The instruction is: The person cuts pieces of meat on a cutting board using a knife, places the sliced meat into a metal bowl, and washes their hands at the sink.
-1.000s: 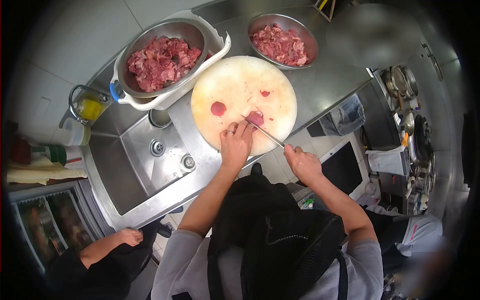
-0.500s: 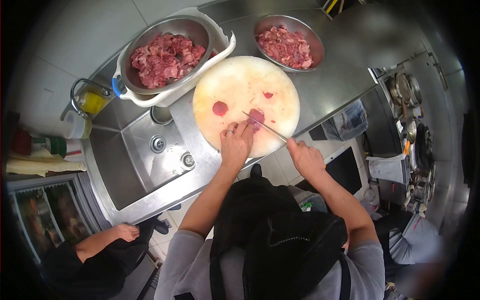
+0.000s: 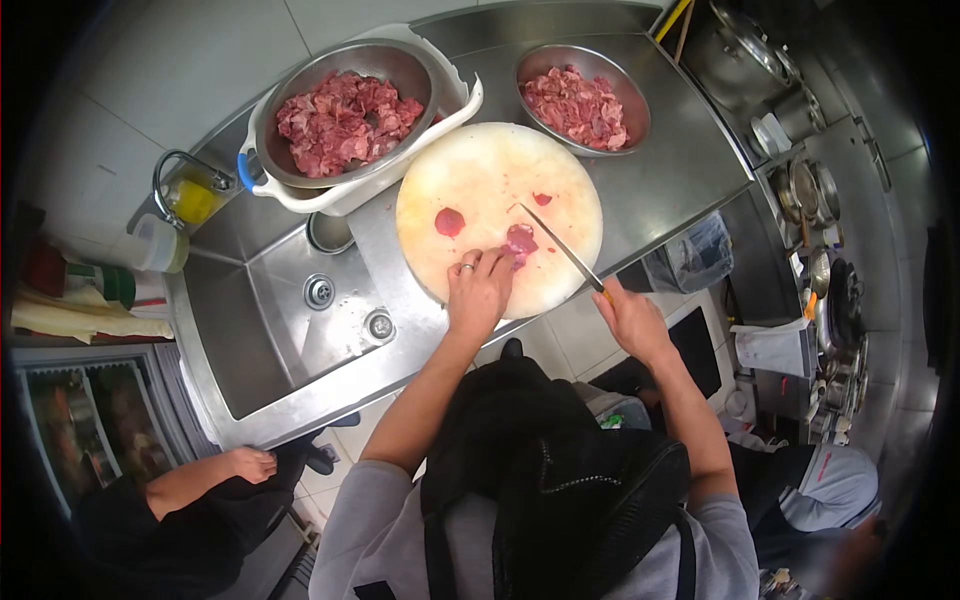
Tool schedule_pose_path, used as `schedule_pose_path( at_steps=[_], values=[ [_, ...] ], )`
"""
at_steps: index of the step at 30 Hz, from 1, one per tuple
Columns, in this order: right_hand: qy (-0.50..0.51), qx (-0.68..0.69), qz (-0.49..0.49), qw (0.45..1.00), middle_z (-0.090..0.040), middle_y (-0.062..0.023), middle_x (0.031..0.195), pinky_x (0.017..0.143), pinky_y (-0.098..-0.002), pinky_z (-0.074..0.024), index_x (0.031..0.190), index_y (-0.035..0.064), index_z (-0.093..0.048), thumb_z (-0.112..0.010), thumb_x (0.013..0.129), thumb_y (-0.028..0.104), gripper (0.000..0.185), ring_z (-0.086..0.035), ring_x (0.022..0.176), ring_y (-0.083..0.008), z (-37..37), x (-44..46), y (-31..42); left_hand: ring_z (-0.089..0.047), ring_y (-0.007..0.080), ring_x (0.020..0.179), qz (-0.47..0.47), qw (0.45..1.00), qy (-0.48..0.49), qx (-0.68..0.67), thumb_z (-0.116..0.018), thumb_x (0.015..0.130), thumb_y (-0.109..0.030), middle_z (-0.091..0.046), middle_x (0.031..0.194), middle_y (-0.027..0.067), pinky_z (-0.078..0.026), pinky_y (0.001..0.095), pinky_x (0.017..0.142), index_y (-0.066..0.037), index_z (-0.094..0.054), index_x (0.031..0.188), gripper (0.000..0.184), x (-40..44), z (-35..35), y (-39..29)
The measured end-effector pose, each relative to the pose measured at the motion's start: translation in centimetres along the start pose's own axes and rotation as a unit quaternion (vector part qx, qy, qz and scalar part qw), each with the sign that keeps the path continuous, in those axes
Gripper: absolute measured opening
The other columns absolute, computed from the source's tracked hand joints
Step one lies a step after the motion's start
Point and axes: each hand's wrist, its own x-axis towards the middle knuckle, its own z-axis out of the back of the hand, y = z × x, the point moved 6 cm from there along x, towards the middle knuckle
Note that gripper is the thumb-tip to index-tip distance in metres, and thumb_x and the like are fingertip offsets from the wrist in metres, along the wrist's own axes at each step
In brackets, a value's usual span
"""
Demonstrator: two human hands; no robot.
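Observation:
On the round cutting board (image 3: 450,170), a small piece of raw meat (image 3: 521,240) lies near the front right. The fingers of my left hand (image 3: 480,292), bent and close together, hold its near left edge. My right hand (image 3: 632,320) is closed round the handle of a knife (image 3: 566,249). Its long blade points up and left across the board, just right of the meat and apart from it. A dark red scrap of meat (image 3: 449,222) rests on the left of the board, and a smaller red scrap (image 3: 542,199) toward the far right.
Behind the board stand a large metal bowl of cut meat (image 3: 350,125) in a white basin (image 3: 400,155) and a smaller bowl of meat (image 3: 577,105). A steel sink (image 3: 270,310) is at left. One person's hand (image 3: 252,464) shows lower left; another person's sleeve (image 3: 835,485) lower right.
My right hand has drawn the knife to the right, off the meat. My left hand stays at the meat. The view has shifted slightly, and pots now show at the upper right.

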Motion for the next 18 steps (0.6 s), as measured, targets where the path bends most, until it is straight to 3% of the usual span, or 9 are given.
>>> schedule_pose_path(
  at_steps=[3, 10, 18],
  values=[
    [-0.017, -0.04, 0.044, 0.998, -0.073, -0.0204, 0.087, 0.068, -0.059, -0.057, 0.11, 0.0086, -0.055, -0.058, 0.111, 0.036, 0.027, -0.072, 0.078, -0.0481, -0.8, -1.5, 1.3, -0.06, 0.0228, 0.118, 0.015, 1.0, 0.01, -0.015, -0.08, 0.091, -0.022, -0.07, 0.125, -0.0025, -0.044, 0.0456, 0.098, -0.017, -0.075, 0.12, 0.031, 0.3, 0.3, -0.3],
    [-0.007, -0.127, 0.035, 0.991, -0.072, -0.0186, 0.091, 0.067, -0.0567, -0.0597, 0.113, 0.0117, -0.054, -0.057, 0.111, 0.034, 0.023, -0.073, 0.073, -0.0465, -3.1, -1.7, 1.5, -0.061, 0.024, 0.115, -0.006, 1.0, 0.019, -0.011, -0.081, 0.092, -0.024, -0.07, 0.12, -0.0027, -0.042, 0.0451, 0.095, -0.019, -0.076, 0.117, 0.026, 1.2, -0.5, -0.6],
    [0.01, -0.16, 0.028, 0.987, -0.071, -0.0207, 0.095, 0.066, -0.0562, -0.0612, 0.121, 0.009, -0.047, -0.057, 0.106, 0.016, 0.019, -0.076, 0.076, -0.0446, -3.7, 2.8, 2.2, -0.062, 0.0238, 0.111, 0.017, 0.999, 0.043, 0.028, -0.079, 0.095, -0.03, -0.071, 0.119, -0.0039, -0.043, 0.0467, 0.092, -0.019, -0.079, 0.116, 0.023, 1.6, -1.0, -0.4]
  ],
)
